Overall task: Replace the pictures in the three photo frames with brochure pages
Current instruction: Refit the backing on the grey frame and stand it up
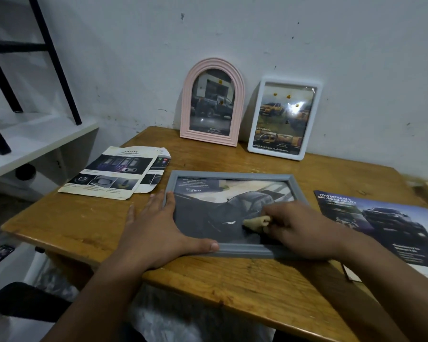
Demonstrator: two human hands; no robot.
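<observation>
Fingers (265, 219) pinch cloth (253, 222) over "TRAVO" page (195, 191).

Worn wooden table (89, 218), matt grey plastic frame (242, 253), glossy paper brochure (391, 225).

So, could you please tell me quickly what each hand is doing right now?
Left hand: open, spread flat, pressing on the left edge of the grey frame.
Right hand: closed on a small beige object against the frame's front.

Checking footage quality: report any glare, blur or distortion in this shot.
Head view: bright glare spots on the white frame, a fainter one on the pink frame; wide-angle bending at the edges; right brochure soft; dim overall.
</observation>
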